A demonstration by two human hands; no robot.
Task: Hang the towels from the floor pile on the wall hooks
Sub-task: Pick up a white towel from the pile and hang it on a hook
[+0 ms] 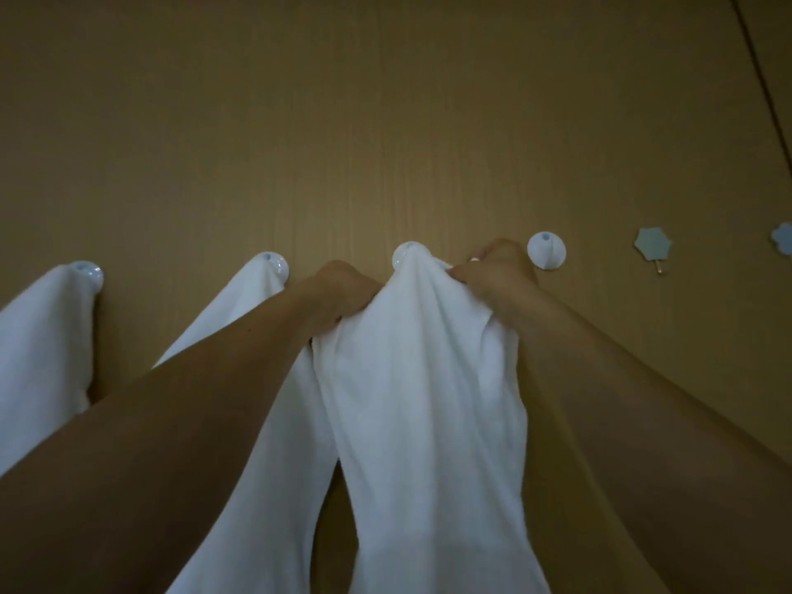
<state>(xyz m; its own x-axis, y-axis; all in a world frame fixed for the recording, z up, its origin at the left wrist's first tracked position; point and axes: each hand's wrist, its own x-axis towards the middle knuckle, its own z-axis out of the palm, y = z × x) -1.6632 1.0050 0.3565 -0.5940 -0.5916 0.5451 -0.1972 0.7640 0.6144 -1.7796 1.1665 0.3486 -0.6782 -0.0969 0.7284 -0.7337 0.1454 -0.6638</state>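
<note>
A white towel (424, 379) drapes from a round white hook (405, 252) on a tan wood-grain wall (385, 122), its top bunched over the hook and its folds falling out of view below. Two more towels (38, 336) hang from hooks to the left; a bare hook (546, 250) and two pale flower-shaped hooks (652, 246) sit to the right. The left hand (343, 289) and right hand (493, 272), arms raised, each clutch the towel's upper edge beside the hook.

Three white towels (420, 379) drape from round white wall hooks (406, 253); a fourth hook (546, 249) is bare.
</note>
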